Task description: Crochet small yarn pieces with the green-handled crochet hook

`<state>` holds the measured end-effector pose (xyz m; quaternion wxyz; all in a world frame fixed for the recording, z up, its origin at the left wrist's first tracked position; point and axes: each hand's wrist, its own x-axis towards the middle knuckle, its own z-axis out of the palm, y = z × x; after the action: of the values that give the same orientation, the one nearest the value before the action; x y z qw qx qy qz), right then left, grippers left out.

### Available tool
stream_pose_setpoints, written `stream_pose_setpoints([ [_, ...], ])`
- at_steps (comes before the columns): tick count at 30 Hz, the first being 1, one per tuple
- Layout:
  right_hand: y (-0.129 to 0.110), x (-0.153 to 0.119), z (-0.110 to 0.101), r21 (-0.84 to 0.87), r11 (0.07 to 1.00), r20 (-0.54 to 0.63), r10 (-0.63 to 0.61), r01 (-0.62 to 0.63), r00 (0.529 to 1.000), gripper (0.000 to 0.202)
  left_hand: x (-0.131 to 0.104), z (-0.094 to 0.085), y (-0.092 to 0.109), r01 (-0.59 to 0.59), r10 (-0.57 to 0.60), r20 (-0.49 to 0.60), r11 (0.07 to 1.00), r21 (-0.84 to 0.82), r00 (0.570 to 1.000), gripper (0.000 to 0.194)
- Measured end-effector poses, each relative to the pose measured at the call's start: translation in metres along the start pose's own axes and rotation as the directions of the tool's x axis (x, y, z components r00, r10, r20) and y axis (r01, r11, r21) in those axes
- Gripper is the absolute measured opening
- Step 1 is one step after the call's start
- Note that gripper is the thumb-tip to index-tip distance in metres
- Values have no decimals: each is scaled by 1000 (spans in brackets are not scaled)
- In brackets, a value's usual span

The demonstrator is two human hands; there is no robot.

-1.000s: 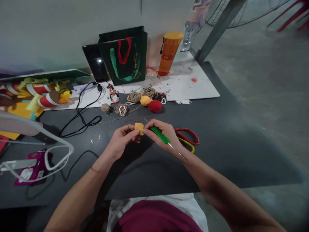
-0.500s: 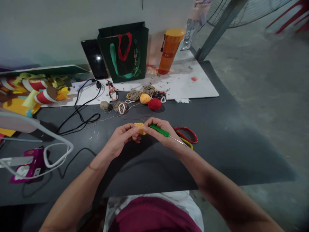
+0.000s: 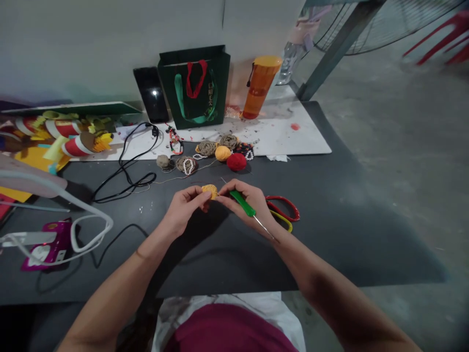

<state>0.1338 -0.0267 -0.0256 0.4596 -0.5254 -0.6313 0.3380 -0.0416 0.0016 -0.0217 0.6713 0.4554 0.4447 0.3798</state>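
Observation:
My left hand [image 3: 185, 209] pinches a small yellow crochet piece [image 3: 210, 190] between thumb and fingers. Beside it, my right hand [image 3: 249, 200] is closed round a crochet hook with a green handle [image 3: 243, 203]. One metal end of the hook lies back over my wrist, and a thin tip shows beyond my fingers. My right fingertips are at the edge of the yellow piece; whether they grip it or its yarn I cannot tell. Beyond my hands are a yellow yarn ball [image 3: 223, 153] and a red yarn ball [image 3: 236, 162].
Red and yellow loops [image 3: 287, 209], like scissor handles, lie right of my wrist. Further back are brown crocheted rounds [image 3: 206, 148], a dark green bag [image 3: 196, 93], an orange bottle [image 3: 261, 88] and a phone [image 3: 152, 95]. At left are a black cable [image 3: 126, 171] and a purple packet [image 3: 51, 244].
My right hand has drawn slightly away from the yellow crochet piece. The hook has turned steeper in it, and its thin tip now shows. The whole view has shifted a little.

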Motion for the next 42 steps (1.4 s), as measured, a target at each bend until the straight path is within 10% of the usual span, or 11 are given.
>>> stream_pose_setpoints([
  [7, 7, -2, 7, -156, 946, -124, -303, 283, 945, 11, -2, 3, -2, 22, -24, -59, 999, -28, 998, 38],
  [13, 5, -8, 14, -282, 839, 1, -485, 465, 875, 10, -2, 9, -3, 93, -108, -80, 981, -171, 991, 40],
  [24, 7, -11, 17, -291, 820, 44, -503, 493, 863, 11, 0, 7, 3, 276, -309, 20, 817, -506, 951, 19],
  [35, 3, -23, 10, -74, 956, -147, -292, 284, 945, 11, -3, 3, 2, 160, -189, -30, 898, -409, 982, 29],
  [42, 4, -17, 15, -56, 928, -169, -372, 368, 913, 11, -6, 6, 4, 111, -138, -50, 924, -366, 989, 34],
])
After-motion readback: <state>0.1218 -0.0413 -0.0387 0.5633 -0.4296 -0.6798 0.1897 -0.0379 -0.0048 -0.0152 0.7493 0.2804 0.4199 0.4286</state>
